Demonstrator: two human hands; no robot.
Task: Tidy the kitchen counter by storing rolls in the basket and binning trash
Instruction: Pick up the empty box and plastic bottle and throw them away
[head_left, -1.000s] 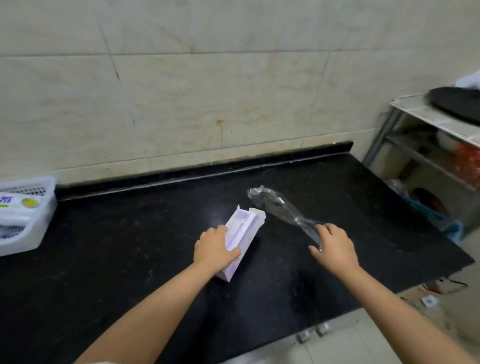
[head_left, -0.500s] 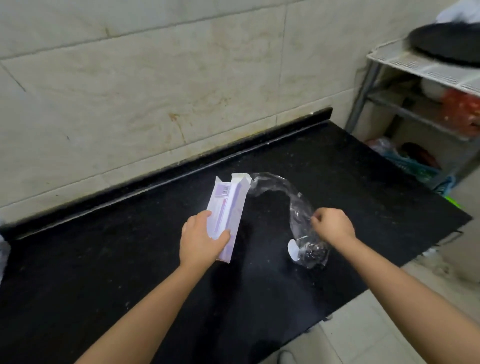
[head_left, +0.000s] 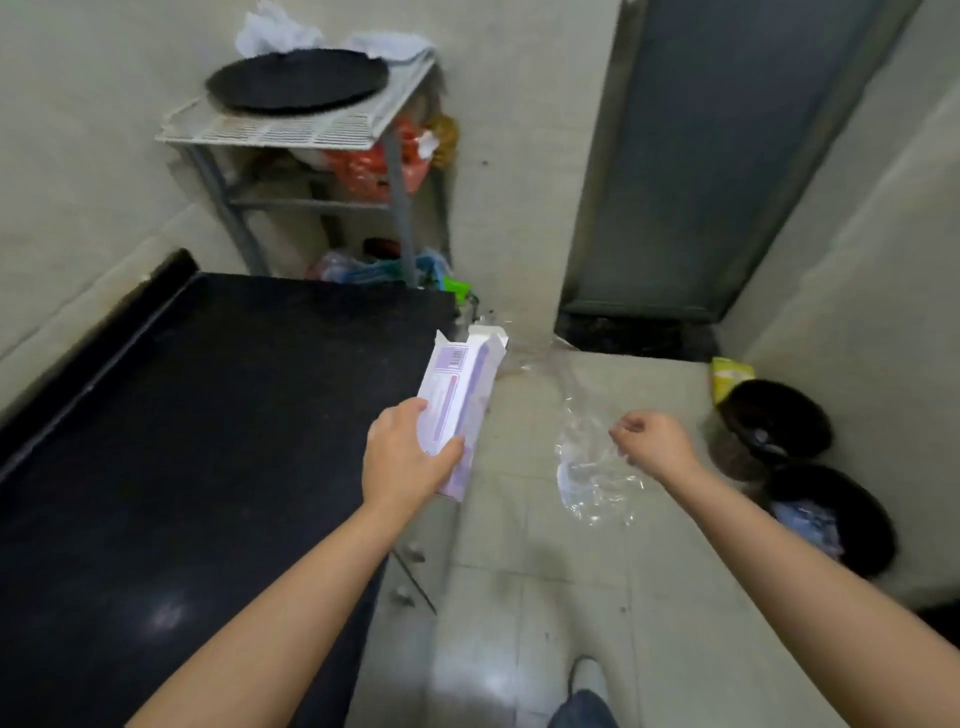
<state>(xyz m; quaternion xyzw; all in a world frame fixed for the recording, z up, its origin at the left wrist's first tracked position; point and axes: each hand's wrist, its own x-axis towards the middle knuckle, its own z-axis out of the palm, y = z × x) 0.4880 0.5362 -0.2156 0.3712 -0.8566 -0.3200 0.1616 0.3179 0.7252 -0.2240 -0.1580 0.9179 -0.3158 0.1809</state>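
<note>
Fingers (head_left: 439, 451) of the left hand (head_left: 402, 460) wrap the white-and-purple carton (head_left: 460, 405), held past the black bench (head_left: 208, 441) edge. The right hand (head_left: 654, 441), curled closed, pinches clear plastic wrap (head_left: 592, 478) above the floor, near two dark bins (head_left: 831, 514).

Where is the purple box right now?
The purple box is in the left hand, held past the counter edge, left of the plastic wrap.
</note>
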